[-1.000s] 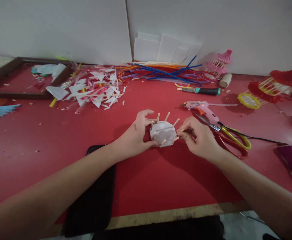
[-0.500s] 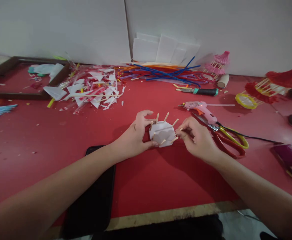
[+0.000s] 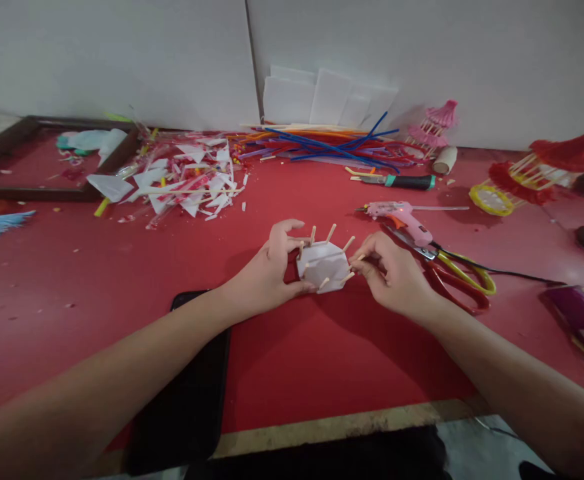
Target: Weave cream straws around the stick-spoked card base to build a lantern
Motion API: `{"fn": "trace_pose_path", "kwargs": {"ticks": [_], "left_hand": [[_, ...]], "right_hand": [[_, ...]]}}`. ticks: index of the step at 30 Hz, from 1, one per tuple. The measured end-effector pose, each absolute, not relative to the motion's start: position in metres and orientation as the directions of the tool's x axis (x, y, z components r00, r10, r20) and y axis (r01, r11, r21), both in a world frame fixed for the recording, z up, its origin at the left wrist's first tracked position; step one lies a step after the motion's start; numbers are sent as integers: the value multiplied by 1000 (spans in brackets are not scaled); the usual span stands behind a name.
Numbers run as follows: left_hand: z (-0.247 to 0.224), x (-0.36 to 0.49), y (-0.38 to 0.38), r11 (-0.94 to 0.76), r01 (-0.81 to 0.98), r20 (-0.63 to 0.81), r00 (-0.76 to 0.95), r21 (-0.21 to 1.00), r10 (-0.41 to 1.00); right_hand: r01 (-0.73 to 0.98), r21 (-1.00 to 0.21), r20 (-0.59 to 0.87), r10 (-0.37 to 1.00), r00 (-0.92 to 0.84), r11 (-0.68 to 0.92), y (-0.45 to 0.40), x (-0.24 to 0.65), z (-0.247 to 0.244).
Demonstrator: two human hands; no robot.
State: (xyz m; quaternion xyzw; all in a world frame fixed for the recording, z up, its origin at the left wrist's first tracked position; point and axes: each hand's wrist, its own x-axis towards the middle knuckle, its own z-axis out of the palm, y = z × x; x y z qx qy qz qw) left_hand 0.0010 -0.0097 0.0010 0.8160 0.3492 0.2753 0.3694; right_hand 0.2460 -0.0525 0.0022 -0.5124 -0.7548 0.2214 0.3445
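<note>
A small white many-sided piece [image 3: 324,265] with several short wooden sticks standing around its rim is at the middle of the red table. My left hand [image 3: 273,267] grips its left side, thumb at the near edge and fingers at the far edge. At its right edge, my right hand [image 3: 393,272] pinches a short wooden stick [image 3: 361,258] between thumb and forefinger; the stick's lower end is hard to make out. Right of that hand lie a pink glue gun [image 3: 403,219] and scissors [image 3: 459,280] with red and yellow handles.
A black phone [image 3: 192,400] lies under my left forearm. Farther back are paper scraps [image 3: 192,177], coloured pipe cleaners [image 3: 332,145], a cutter [image 3: 409,181] and a brown frame [image 3: 32,193]. A red and yellow model [image 3: 532,173] and a purple box [image 3: 582,320] stand right.
</note>
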Motion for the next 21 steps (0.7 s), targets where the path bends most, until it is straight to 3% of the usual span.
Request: {"fn": "trace_pose_path", "kwargs": {"ticks": [5, 8, 11, 16, 21], "left_hand": [[-1, 2, -11, -556, 414, 249, 594, 721, 765], [-1, 3, -12, -590, 553, 307, 522, 589, 796], [0, 3, -12, -520, 708, 305, 422, 477, 854], [3, 2, -12, -520, 699, 269, 446, 491, 854], [16, 3, -14, -531, 656, 165, 535, 537, 828]], "right_hand": [[506, -790, 240, 933, -266, 348, -48, 248, 4], [423, -835, 234, 924, -303, 350, -49, 247, 8], [481, -804, 251, 932, -260, 351, -54, 241, 9], [626, -739, 183, 968, -169, 249, -55, 230, 4], [527, -831, 170, 983, -69, 181, -41, 243, -3]]}}
